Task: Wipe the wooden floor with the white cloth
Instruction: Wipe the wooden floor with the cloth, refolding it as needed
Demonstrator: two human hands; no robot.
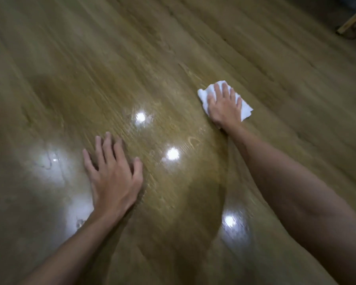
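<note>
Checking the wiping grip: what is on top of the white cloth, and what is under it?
The right hand lies flat on the white cloth, fingers spread. Its edges stick out around the hand. Under it is the wooden floor; the patch beneath is covered.

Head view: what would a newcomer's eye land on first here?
First the white cloth, bright against the wooden floor, right of centre, with the right hand pressed flat on it. Then the left hand, spread flat on the bare boards lower left. Bright light reflections dot the glossy floor between and beside the arms.
</note>
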